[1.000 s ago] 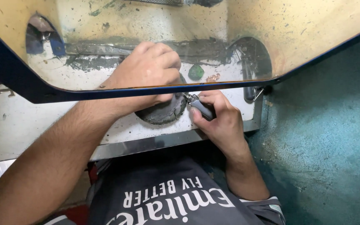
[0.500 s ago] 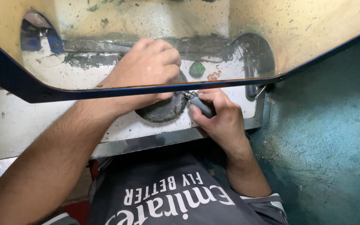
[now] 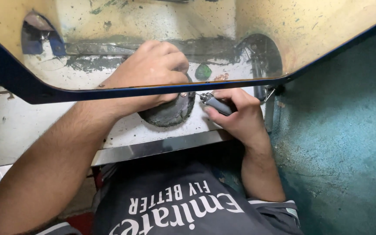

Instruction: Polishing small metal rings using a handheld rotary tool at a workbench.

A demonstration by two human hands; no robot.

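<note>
Clearly you're mid-work: your left hand (image 3: 153,72) presses a small piece onto the dark round pad (image 3: 169,111) by the counter's (image 3: 14,130) front edge, fingers curled shut. Your right hand (image 3: 236,115) is clamped on the grey rotary tool (image 3: 216,103), its tip at the piece (how much is left, you can't tell).

**Around the stained workbench**

A clear, yellowed shield (image 3: 318,39) with a dark blue frame (image 3: 5,69) spans the far half of the view. Behind it lies a small green piece (image 3: 203,71), and just to its right some coppery bits (image 3: 221,77). At far left stands a blue object (image 3: 44,39). The white bench top (image 3: 9,126) is smeared with grey grime; a metal edge strip (image 3: 153,148) runs along its near side. To the right is a teal floor (image 3: 344,143).
</note>
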